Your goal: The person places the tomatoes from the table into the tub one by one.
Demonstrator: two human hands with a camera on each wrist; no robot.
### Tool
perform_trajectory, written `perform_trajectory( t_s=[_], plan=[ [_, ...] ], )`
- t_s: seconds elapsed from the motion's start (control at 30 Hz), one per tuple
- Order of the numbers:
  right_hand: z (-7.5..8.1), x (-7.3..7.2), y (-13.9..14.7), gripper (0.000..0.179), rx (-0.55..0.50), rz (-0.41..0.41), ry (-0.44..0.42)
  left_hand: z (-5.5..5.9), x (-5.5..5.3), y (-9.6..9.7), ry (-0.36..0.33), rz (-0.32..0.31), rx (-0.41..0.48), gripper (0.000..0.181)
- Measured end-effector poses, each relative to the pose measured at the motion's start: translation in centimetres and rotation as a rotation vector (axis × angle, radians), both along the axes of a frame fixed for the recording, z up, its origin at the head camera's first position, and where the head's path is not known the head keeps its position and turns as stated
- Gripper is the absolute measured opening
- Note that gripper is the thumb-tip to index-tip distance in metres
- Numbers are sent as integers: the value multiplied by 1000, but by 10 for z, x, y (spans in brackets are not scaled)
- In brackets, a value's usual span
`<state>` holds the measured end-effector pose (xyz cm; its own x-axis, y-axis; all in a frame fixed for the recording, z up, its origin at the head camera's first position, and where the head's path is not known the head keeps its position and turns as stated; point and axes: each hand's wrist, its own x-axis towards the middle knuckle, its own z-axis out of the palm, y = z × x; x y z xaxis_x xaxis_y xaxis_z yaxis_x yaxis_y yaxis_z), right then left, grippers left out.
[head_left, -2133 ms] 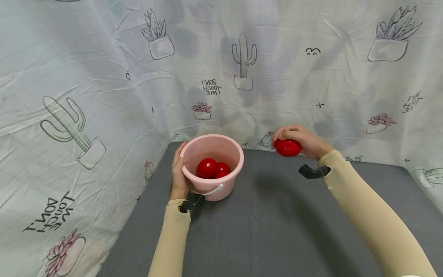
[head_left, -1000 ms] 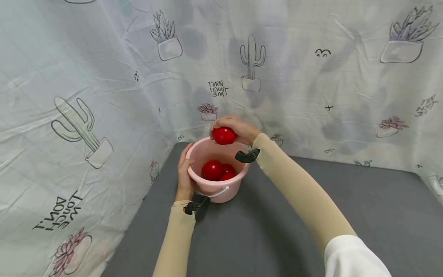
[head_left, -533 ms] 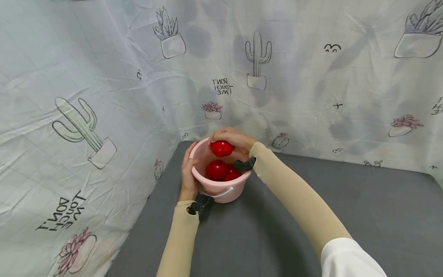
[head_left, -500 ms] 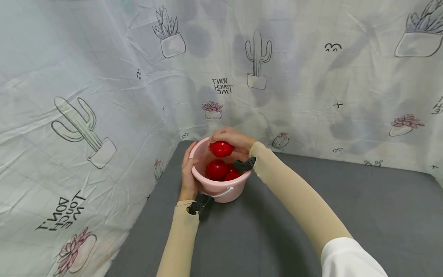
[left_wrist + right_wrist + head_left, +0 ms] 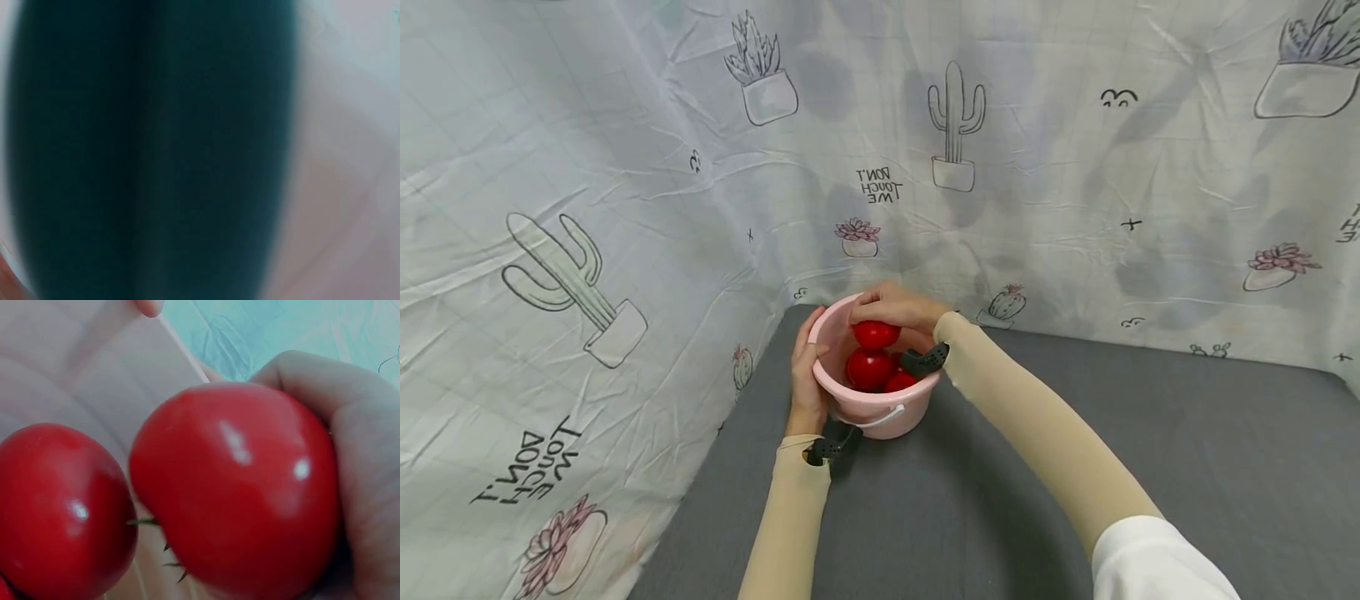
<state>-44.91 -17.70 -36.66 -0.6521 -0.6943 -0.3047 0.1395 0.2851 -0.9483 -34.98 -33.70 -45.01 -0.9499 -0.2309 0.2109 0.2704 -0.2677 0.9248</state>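
My right hand (image 5: 898,306) grips a red tomato (image 5: 877,334) inside the mouth of a pink bucket (image 5: 872,398). In the right wrist view this tomato (image 5: 240,487) fills the middle, its green stem tips pointing down and left. Beside it lies a second tomato (image 5: 62,506) against the bucket's inner wall. From the head, more tomatoes (image 5: 869,371) show at the bottom, just under the held one. My left hand (image 5: 807,375) holds the bucket's left side, thumb over the rim. A dark blurred shape blocks most of the left wrist view.
The bucket stands on a dark grey surface (image 5: 1000,467), its white handle (image 5: 883,418) hanging at the front. Close behind and to the left hangs a pale curtain (image 5: 1045,167) printed with cacti. Black wrist mounts (image 5: 925,360) sit on both sleeves.
My right hand has carried the tomato left from beside the bucket, over the rim and down inside, close to the other tomatoes. My left hand keeps its hold on the bucket.
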Motion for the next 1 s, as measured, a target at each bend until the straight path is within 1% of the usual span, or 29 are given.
perform_trajectory(
  t_s=[0.1,0.23,0.3,0.4,0.43,0.5,0.57,0.63,0.77,0.83,0.87,1.0],
  plan=[
    [0,0,0,22,-25,-13,-19,0,0,0,5,-1,2,64],
    [0,-1,1,20,-16,-19,64,-1,0,0,-1,-3,0,63],
    [1,-1,2,23,0,-5,103,-1,0,0,-4,-3,-2,63],
    [0,0,2,28,-16,0,77,-1,0,0,-1,-8,1,64],
    [0,1,2,29,-34,-3,56,0,0,0,2,-11,2,64],
    [0,3,2,31,-103,-20,7,0,0,0,8,-16,5,64],
    [-1,4,3,30,-189,-57,-12,0,0,1,8,-15,9,64],
    [0,5,8,30,-287,-120,-36,0,-2,4,4,-18,10,64],
    [-3,2,17,26,-380,-262,85,-3,-3,9,-13,-20,5,64],
    [-4,0,22,25,-421,-314,137,-6,-2,10,-22,-28,5,64],
    [-5,-1,24,24,-442,-335,150,-7,-2,11,-24,-34,10,64],
    [-1,0,30,20,-529,-359,100,-9,-2,8,-17,-46,32,63]
  ],
)
